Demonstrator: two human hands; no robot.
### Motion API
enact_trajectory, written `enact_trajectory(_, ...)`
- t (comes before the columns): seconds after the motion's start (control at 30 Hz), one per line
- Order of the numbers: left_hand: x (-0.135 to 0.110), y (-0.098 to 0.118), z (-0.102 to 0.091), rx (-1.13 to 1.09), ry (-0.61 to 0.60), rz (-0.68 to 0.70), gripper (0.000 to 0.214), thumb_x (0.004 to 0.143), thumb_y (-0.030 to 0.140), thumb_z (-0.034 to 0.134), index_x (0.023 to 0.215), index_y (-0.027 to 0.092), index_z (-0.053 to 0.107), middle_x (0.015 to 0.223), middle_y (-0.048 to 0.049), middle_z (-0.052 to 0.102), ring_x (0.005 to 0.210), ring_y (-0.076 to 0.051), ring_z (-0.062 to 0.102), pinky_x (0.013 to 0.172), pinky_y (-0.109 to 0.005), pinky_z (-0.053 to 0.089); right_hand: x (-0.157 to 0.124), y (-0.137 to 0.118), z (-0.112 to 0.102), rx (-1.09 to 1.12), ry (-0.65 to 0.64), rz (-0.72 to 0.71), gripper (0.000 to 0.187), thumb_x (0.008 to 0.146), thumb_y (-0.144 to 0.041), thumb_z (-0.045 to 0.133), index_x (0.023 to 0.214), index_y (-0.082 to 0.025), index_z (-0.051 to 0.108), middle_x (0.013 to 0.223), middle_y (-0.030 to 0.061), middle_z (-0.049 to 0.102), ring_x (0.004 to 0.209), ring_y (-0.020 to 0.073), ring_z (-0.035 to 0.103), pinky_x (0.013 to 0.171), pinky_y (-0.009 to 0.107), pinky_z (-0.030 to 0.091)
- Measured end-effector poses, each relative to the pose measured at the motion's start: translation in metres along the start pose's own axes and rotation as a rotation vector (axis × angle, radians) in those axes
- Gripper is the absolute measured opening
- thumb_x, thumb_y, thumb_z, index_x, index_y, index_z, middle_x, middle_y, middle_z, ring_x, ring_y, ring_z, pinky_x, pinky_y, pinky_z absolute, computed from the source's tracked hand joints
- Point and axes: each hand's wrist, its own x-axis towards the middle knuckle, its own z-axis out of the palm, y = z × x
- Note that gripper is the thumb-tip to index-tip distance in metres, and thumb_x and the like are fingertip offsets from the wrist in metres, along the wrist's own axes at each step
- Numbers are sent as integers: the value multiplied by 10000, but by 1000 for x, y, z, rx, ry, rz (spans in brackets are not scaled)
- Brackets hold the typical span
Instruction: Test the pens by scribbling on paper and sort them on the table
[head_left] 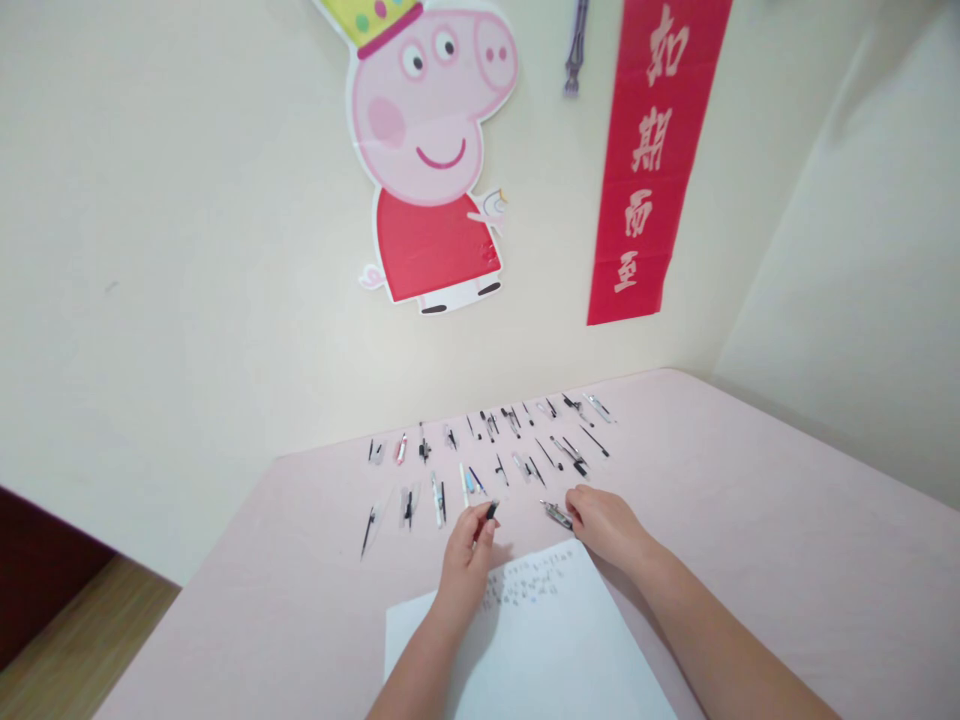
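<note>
My left hand [469,550] is above the top left edge of a sheet of paper [559,650]. Its thumb and fingers pinch a small black pen part [492,511], mostly hidden in the grip. To the right, my right hand [606,522] rests low over the table with its fingers curled at the rear end of a silver-grey pen [556,515]. That pen lies at a slant, its tip pointing up and left. Lines of small handwriting cover the upper part of the sheet.
Rows of pens and loose pen parts lie beyond my hands on the pink tabletop [750,480], among them a red-and-white pen [402,448] and a black stick [595,440]. Behind the table rises a wall with a cartoon pig cutout [439,240] and a red banner [652,150].
</note>
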Motion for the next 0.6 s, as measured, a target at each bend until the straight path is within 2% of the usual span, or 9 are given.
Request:
enact_trajectory(0.2,-5,-9,-3,24,-9,43,281,779,410,585,946,208,684,831,-56,618,780,-191,542,749,-341,429,1,1,1,150,70,8,165,802,-102,463,827,-174,609,850,60,624,733,163,572,631,250,325)
enact_trajectory(0.3,-5,-12,-4,50,-52,76,262,796,379,574,968,218,687,838,-61,622,786,-193,541,759,-346,430,2,-2,1,298,160,3,192,800,-120,445,900,-174,599,890,55,613,762,156,561,676,255,361)
enact_trajectory(0.4,-6,-14,-4,98,-118,108,253,814,341,559,1002,226,683,820,-62,615,758,-186,537,743,-332,427,4,-9,3,591,302,-5,201,802,-163,434,953,-180,565,868,40,591,731,145,539,676,263,398)
enact_trajectory(0.47,-5,-15,-4,124,-150,120,248,817,324,556,1009,229,681,821,-64,614,760,-186,538,739,-324,423,6,-17,5,843,357,0,150,800,-219,453,917,-186,541,811,24,563,694,138,524,643,263,416)
enact_trajectory(0.53,-5,-15,-4,135,-159,129,239,821,313,551,1002,229,682,833,-69,616,777,-192,542,741,-322,421,7,-25,6,1091,340,19,116,781,-291,502,845,-195,503,764,6,530,656,130,513,585,255,421)
enact_trajectory(0.6,-4,-15,-4,153,-162,142,233,829,296,540,1003,229,679,844,-73,616,798,-196,545,744,-323,421,6,-33,5,1314,275,45,185,758,-361,553,800,-202,468,744,-4,511,630,125,512,521,238,413)
